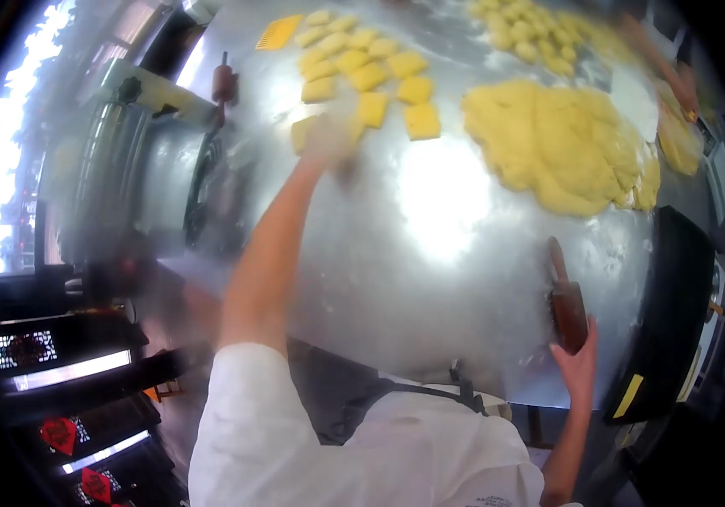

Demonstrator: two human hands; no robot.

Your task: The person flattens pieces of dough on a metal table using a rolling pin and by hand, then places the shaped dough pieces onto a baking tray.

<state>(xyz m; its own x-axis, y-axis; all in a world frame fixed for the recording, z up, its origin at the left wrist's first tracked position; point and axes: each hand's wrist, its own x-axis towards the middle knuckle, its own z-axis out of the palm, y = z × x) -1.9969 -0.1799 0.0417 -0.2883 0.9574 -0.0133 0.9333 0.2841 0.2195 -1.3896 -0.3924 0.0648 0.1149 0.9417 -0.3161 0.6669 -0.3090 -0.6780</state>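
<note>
Bright metal shows across the work table, glaring near its middle. Of two bare hands, the right hand grasps the near end of one rolling pin, at the table's near right; the left hand is too blurred to tell whether it grips anything, over the nearest of roughly sixteen flat dough pieces. That pin has a thick, dark reddish-brown roller and a slimmer, paler handle; its long axis runs away from the body, the handle pointing outward and slightly left. The pieces are yellow, mostly squarish, in loose rows. Farther out lie one big, lumpy dough mass, one yellow scraper, one second rolling pin at the left edge, and a heap of small lumps, too blurred to count.
</note>
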